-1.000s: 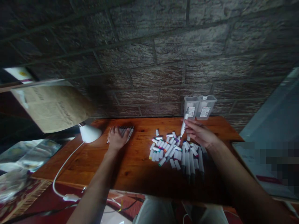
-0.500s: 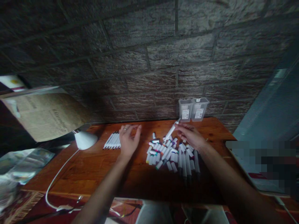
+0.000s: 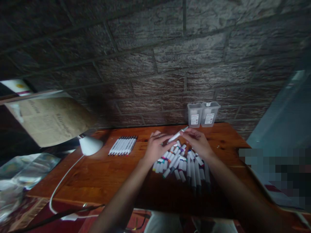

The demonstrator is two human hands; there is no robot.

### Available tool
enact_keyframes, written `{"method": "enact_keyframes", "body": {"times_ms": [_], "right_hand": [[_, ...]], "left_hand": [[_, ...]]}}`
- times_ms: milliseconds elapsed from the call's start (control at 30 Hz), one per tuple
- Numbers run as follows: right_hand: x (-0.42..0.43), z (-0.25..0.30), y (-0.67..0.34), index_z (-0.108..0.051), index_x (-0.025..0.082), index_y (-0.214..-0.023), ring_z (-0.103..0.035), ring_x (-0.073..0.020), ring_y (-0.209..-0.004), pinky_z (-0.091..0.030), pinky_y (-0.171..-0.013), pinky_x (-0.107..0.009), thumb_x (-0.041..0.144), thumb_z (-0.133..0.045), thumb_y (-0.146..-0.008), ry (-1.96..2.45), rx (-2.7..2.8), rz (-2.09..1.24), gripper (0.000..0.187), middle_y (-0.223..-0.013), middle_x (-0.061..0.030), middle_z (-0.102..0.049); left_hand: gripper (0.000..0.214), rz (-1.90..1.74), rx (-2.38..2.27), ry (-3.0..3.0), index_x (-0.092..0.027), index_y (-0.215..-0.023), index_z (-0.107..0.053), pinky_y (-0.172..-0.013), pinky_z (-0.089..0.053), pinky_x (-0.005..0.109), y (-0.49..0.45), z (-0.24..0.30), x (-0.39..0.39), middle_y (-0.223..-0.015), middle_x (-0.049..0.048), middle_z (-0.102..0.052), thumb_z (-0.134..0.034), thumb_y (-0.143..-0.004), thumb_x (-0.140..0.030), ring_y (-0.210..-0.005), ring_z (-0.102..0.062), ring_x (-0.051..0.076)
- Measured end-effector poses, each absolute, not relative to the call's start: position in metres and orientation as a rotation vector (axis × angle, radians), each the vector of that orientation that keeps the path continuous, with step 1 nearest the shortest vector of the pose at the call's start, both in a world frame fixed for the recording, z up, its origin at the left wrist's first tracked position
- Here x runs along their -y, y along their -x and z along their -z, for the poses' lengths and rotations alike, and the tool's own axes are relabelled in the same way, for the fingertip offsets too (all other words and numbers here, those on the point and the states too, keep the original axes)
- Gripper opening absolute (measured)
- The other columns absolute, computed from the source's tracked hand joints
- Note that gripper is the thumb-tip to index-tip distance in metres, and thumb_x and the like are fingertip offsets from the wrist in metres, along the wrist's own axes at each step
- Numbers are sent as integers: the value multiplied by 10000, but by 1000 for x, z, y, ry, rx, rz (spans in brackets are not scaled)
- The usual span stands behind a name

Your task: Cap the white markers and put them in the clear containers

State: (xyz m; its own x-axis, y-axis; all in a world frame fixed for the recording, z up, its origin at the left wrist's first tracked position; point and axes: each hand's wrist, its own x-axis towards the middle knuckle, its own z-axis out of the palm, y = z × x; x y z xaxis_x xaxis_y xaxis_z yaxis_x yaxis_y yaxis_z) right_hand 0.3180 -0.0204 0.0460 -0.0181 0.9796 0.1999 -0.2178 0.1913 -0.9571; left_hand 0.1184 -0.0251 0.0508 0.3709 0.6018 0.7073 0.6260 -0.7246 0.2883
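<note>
My right hand [image 3: 198, 142] pinches a white marker [image 3: 177, 135] by its far end and holds it level above a loose heap of markers [image 3: 181, 160] on the wooden table [image 3: 102, 171]. My left hand [image 3: 156, 147] meets the marker's near end, its fingers curled round the tip. To the left, a neat row of markers [image 3: 122, 145] lies side by side on the table, apart from both hands.
Two clear plastic boxes [image 3: 202, 114] with labels stand against the brick wall behind the heap. A white lamp [image 3: 89, 145] with a cord sits at the left, below a brown newspaper sheet [image 3: 50, 119]. A blurred patch covers the table's right edge.
My left hand has left the sorted row and crossed right to the marker held by my right hand. The marker has tipped from upright to nearly level.
</note>
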Motion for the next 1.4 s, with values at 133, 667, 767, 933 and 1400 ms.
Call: {"method": "enact_keyframes", "body": {"times_ms": [133, 667, 767, 933, 1400], "right_hand": [[26, -46, -315, -710, 175, -797, -504, -98, -553, -396, -541, -242, 495, -818, -646, 896, 1219, -1223, 369, -671, 14, -657], [23, -37, -319, -748, 174, -909, -550, -120, -582, -400, -509, -239, 618, -730, -707, 1143, 1301, -1168, 488, -891, -86, -767], [22, -32, -318, -748, 172, -884, -549, -116, -583, -417, -546, -245, 613, -728, -717, 1137, 1337, -1190, 472, -823, -66, -755], [21, -31, -320, -744, 170, -839, -545, -121, -578, -424, -552, -253, 647, -721, -699, 1124, 1356, -1174, 498, -769, -59, -739], [20, -31, -322, -739, 169, -837, -540, -126, -562, -445, -539, -261, 643, -698, -727, 1122, 1396, -1143, 489, -749, -57, -732]], "left_hand": [[232, 1260, 1214, 2564, -244, -1057, -749, -826, -441, 357, -121, -47, 29, -1038, 26, -776, -664, -888, -378, -886, -644, 185], [284, 515, 2221, 1767, -268, -1001, -786, -851, -438, 377, 4, -54, 40, -969, 79, -772, -574, -872, -406, -975, -666, 289], [280, 383, 2240, 1757, -276, -978, -794, -874, -421, 403, 4, -43, 45, -940, 97, -766, -568, -861, -394, -993, -649, 305], [292, 317, 2206, 1718, -276, -923, -800, -918, -382, 443, -11, -36, 37, -909, 114, -751, -533, -869, -383, -1048, -606, 320], [371, 248, 2237, 1653, -249, -877, -786, -889, -389, 439, -1, -30, 37, -965, 129, -730, -477, -906, -451, -1046, -588, 317]]}}
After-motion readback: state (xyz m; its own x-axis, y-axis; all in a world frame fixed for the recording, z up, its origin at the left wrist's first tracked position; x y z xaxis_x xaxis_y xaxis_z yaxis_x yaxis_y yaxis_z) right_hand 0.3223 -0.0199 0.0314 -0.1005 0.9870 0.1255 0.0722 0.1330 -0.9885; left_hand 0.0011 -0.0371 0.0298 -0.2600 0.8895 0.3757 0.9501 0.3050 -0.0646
